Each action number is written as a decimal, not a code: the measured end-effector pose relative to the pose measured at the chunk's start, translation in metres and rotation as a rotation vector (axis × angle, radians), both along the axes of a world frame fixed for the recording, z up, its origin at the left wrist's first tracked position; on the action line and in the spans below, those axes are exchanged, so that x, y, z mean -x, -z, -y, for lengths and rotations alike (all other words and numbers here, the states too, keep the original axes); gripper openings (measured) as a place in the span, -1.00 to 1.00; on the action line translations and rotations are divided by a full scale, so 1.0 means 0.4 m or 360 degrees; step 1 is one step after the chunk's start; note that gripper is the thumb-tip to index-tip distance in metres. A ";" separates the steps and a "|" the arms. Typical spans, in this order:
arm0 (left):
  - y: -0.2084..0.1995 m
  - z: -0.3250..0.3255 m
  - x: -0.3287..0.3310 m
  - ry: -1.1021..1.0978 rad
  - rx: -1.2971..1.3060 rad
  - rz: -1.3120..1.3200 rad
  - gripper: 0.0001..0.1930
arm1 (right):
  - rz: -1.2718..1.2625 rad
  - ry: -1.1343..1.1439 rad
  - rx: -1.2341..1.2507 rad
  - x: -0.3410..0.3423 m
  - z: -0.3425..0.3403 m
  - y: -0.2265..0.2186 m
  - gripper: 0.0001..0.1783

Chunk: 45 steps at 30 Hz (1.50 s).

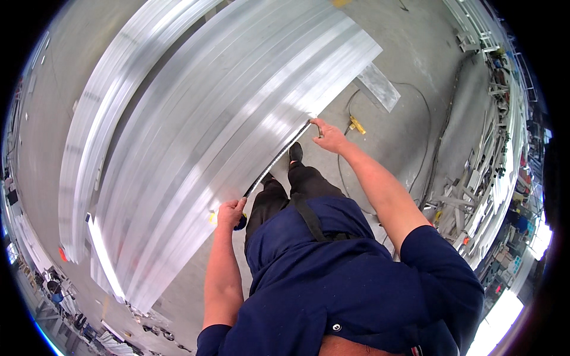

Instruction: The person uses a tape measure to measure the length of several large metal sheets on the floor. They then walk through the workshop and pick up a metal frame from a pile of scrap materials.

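A thin dark strip with a pale edge is stretched between my two hands, along the near edge of a wide bed of silvery metal profiles. My left hand is closed on the strip's lower left end. Beneath that hand shows a small rounded dark blue thing, with a bit of yellow on the hand's other side; whether it joins the strip I cannot tell. At the upper right end, my right hand pinches the strip between thumb and fingers, near the profiles' edge.
More long profiles lie to the left, beyond a gap. A flat metal piece sticks out at the far right. On the grey floor lie a yellow device and a looping dark cable. Racks of offcuts line the right side.
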<state>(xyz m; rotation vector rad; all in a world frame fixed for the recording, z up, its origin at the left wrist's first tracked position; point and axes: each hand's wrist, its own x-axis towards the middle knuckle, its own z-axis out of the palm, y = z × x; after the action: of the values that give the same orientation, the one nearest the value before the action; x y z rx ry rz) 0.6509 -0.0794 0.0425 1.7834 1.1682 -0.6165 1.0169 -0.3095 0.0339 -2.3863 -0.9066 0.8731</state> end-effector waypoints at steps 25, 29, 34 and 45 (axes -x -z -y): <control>0.017 0.013 0.025 0.0283 0.0186 0.0351 -0.55 | -0.0012 -0.0167 0.0242 -0.024 0.000 0.011 -0.35; 0.021 0.031 -0.010 0.0333 0.0170 0.0586 -0.58 | -0.0125 -0.0200 0.0425 -0.033 -0.014 -0.010 -0.36; -0.026 0.038 -0.062 0.0549 0.0246 0.0333 -0.59 | 0.0052 -0.0221 0.0861 -0.001 -0.089 -0.129 -0.34; -0.051 0.085 -0.124 0.0839 0.0123 0.0433 -0.60 | -0.0002 -0.0241 0.0705 -0.014 -0.063 -0.068 -0.38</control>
<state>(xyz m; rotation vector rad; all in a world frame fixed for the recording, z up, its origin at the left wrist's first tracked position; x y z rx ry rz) 0.7005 -0.1136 0.0629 2.0427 0.4806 -0.6794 1.0224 -0.2844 0.0612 -2.7085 -0.9858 1.2433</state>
